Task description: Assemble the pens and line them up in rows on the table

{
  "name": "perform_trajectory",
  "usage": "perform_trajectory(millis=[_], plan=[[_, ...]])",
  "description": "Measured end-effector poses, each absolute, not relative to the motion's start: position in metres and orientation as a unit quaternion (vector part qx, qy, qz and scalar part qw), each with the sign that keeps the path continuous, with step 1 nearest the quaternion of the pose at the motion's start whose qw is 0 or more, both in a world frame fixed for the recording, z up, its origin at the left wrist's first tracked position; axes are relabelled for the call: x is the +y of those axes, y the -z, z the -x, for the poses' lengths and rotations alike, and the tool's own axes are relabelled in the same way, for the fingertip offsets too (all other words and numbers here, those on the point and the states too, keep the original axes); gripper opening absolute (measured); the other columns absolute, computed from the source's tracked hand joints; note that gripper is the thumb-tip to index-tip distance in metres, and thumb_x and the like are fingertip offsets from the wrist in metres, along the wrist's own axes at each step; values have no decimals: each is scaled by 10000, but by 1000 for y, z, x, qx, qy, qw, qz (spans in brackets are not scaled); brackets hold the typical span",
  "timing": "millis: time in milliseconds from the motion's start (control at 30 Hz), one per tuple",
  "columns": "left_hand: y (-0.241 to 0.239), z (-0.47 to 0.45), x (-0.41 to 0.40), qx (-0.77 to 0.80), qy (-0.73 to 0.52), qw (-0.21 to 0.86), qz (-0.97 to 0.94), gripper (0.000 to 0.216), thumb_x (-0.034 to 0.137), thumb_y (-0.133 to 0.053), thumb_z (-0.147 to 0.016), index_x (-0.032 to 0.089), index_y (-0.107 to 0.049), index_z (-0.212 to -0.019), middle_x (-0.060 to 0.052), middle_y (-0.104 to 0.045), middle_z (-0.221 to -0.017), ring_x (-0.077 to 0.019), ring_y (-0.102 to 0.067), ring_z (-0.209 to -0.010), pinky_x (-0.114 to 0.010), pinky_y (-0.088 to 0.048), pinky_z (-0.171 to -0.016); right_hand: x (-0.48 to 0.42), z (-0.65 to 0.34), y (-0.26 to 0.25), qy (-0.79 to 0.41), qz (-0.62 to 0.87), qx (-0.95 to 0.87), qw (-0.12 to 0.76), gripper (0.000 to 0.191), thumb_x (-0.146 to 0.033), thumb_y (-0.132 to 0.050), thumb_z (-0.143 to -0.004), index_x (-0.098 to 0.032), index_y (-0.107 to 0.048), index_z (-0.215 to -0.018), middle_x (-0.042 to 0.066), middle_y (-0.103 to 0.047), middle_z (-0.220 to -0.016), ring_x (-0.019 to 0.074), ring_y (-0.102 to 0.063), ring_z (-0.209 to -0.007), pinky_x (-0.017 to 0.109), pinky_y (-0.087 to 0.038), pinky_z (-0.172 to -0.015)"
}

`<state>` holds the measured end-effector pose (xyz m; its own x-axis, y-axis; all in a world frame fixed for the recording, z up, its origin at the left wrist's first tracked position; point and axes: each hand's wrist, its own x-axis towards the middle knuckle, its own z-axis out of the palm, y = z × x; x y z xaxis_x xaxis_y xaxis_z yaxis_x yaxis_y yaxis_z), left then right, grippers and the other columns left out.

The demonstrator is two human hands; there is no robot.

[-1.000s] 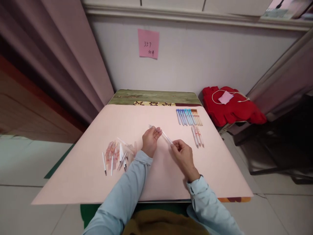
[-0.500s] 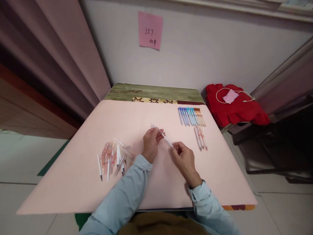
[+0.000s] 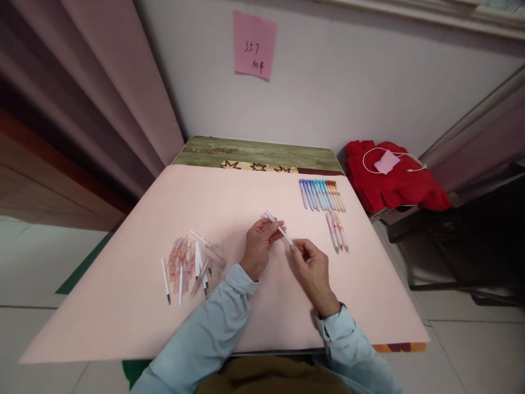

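Above the middle of the pink-covered table, my left hand (image 3: 258,246) pinches a clear pen barrel (image 3: 268,215), tilted with its far end up to the left. A slim white pen refill (image 3: 286,236) runs from that barrel down to my right hand (image 3: 312,271), whose thumb and fingers close on its near end. How deep the refill sits inside the barrel is hidden by my left fingers. Left of my hands lies a loose pile of clear, pink-printed pen parts (image 3: 180,257), with several white refills (image 3: 165,279) with dark tips around it.
A row of blue, turquoise and brown pens (image 3: 322,195) lies at the table's back right. Three pinkish pens (image 3: 337,232) lie below it. A red cloth (image 3: 397,186) with a white cable is beyond the right edge; a pink note (image 3: 254,46) hangs on the wall.
Both hands have shifted slightly right with the barrel and refill. The left fingers have changed their hold, and less of the white refill shows between the hands.
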<state>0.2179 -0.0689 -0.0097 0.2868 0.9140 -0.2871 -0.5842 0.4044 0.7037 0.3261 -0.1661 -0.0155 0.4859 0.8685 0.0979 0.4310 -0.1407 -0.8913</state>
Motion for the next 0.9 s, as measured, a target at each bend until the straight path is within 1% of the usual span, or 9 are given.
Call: perform_trajectory(millis=[167,300,367,467,600,700,800,900], plan=[[13,-218,-71,342,-476,775,-235,233,234,-812,-718,133,-649,-851,-80,-745,-865,-151,-702,-782,-299,-556,-811,-167,-325,13,-199,712,-466,486,266,-405,-578,-889,-189,-725,-935,8,-665,-712,145,-562,-609,250,-448,-584],[15,-217,-74,329,-450,806,-200,160,222,-759,-787,126,-640,-833,-101,-750,-889,-163,-709,-828,-306,-566,-836,-166,-325,16,-86,715,-493,488,243,-352,-565,-908,-191,-716,-1011,54,-718,-883,168,-629,-723,278,-497,-681],[15,-217,-76,323,-438,817,-191,127,216,-728,-820,117,-648,-829,-116,-751,-902,-169,-711,-838,-308,-570,-839,-166,-325,18,-34,714,-499,491,238,-331,-572,-908,-195,-700,-1056,65,-724,-929,176,-641,-756,297,-509,-725],[13,-217,-79,327,-432,819,-189,122,223,-711,-840,116,-653,-824,-125,-753,-912,-165,-709,-800,-304,-578,-808,-167,-325,20,-9,701,-507,502,207,-321,-586,-907,-200,-688,-1041,61,-718,-907,176,-635,-735,314,-514,-745],[11,-218,-80,328,-436,821,-170,115,216,-714,-838,123,-645,-830,-107,-751,-890,-148,-705,-776,-289,-576,-805,-167,-325,20,-20,694,-504,514,181,-315,-595,-899,-201,-681,-1011,48,-707,-864,181,-642,-756,316,-508,-764],[11,-218,-80,322,-437,824,-165,135,221,-735,-820,138,-629,-829,-92,-752,-885,-144,-706,-775,-293,-575,-817,-168,-325,19,-32,714,-484,505,192,-357,-592,-899,-203,-682,-968,36,-695,-812,180,-630,-739,300,-490,-735],[12,-219,-81,315,-437,825,-171,167,236,-755,-805,146,-618,-840,-90,-753,-902,-149,-711,-791,-304,-573,-836,-169,-326,16,-48,735,-466,490,257,-428,-571,-915,-198,-681,-886,22,-676,-749,164,-597,-674,272,-452,-664],[13,-220,-82,306,-439,827,-175,185,237,-764,-796,149,-610,-850,-92,-754,-912,-155,-715,-799,-312,-574,-838,-170,-328,14,-71,744,-467,473,367,-475,-507,-946,-193,-676,-782,14,-659,-690,146,-565,-615,258,-412,-611]])
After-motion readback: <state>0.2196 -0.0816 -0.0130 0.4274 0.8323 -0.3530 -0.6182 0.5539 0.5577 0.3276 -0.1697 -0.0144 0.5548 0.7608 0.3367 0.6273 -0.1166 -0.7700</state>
